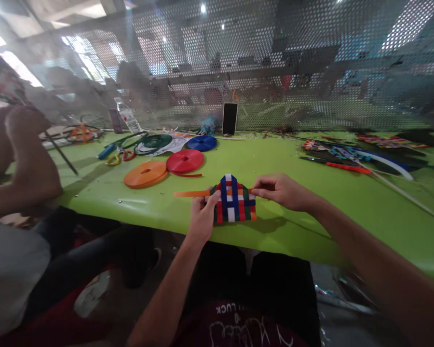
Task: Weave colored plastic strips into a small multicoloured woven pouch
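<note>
A small woven mat [234, 200] of red, blue, white, green and orange strips lies near the front edge of the green table [275, 164]. My left hand [201, 216] is closed on the mat's left side, thumb on top. My right hand [280, 190] pinches the right end of an orange strip [191, 193] that runs across the weave and sticks out to the left.
Rolls of strip lie behind: orange [145, 173], red [184, 161], blue [201, 142], green [154, 142]. A phone [230, 118] stands upright at the back beside a water bottle [128, 115]. Loose strips and sticks [347, 156] lie to the right. Another person [18, 193] sits at left. A perforated screen backs the table.
</note>
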Available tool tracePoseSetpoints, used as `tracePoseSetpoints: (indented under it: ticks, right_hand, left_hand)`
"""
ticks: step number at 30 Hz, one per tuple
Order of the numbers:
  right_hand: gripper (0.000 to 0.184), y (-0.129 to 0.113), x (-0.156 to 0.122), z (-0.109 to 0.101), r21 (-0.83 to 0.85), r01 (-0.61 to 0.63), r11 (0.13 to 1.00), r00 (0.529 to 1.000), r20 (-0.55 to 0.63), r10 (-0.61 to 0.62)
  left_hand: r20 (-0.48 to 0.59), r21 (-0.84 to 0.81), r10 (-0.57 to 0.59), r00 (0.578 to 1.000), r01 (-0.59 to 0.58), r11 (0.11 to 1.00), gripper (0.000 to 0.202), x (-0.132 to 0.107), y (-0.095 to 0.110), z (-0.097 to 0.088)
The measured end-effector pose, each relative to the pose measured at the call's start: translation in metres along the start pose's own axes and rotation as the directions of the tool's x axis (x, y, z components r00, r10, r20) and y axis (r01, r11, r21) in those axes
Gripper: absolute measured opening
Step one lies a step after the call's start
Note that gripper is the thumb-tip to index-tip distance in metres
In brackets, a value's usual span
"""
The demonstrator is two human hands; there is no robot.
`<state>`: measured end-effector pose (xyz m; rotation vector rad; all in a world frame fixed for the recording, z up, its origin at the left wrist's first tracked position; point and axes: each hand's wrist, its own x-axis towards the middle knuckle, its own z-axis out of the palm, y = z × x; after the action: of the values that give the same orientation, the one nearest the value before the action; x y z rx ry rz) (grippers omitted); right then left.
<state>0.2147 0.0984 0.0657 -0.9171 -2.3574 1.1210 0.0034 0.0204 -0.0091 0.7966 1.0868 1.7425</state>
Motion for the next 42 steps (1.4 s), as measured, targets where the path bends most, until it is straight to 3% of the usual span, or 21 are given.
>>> tracePoseSetpoints:
  ticks: [5, 8, 13, 19, 25, 32, 42]
  right_hand:
    - [0.044, 0.004, 0.002, 0.003, -0.015, 0.005, 1.0, 0.999, -0.045, -0.005]
    - [0.038, 0.005, 0.002, 0.006, -0.022, 0.011, 1.0, 0.998, -0.069, -0.013]
    - [0.027, 0.002, 0.002, 0.009, -0.022, 0.046, 0.999, 0.994, -0.099, -0.048]
    - [0.023, -0.001, 0.002, 0.013, -0.03, 0.122, 0.992, 0.983, -0.133, -0.125]
    - [0.023, 0.001, 0.003, 0.015, 0.008, 0.072, 0.997, 0.992, -0.106, -0.071]
    - [0.022, 0.005, 0.005, 0.02, 0.005, 0.103, 0.995, 0.989, -0.111, -0.102]
    - [0.024, 0.004, 0.004, 0.021, -0.049, 0.1, 0.994, 0.987, -0.122, -0.105]
  left_hand:
    - [-0.027, -0.02, -0.033, 0.999, 0.033, 0.999, 0.029, -0.001, 0.0, 0.0]
    - [-0.045, -0.031, -0.001, 0.999, 0.0, 1.0, 0.026, 0.0, 0.0, 0.001]
    - [0.028, 0.0, 0.07, 0.997, -0.07, 0.998, 0.023, 0.0, 0.001, 0.002]
    - [-0.024, -0.023, 0.072, 0.997, -0.072, 0.997, 0.024, -0.002, 0.003, 0.002]
    - [0.013, -0.047, 0.074, 0.997, -0.074, 0.996, 0.022, -0.002, 0.003, 0.001]
    - [-0.075, -0.057, 0.087, 0.993, -0.091, 0.994, 0.022, -0.002, 0.002, 0.003]
    - [-0.015, -0.04, 0.134, 0.991, -0.135, 0.99, 0.02, -0.004, 0.004, 0.002]
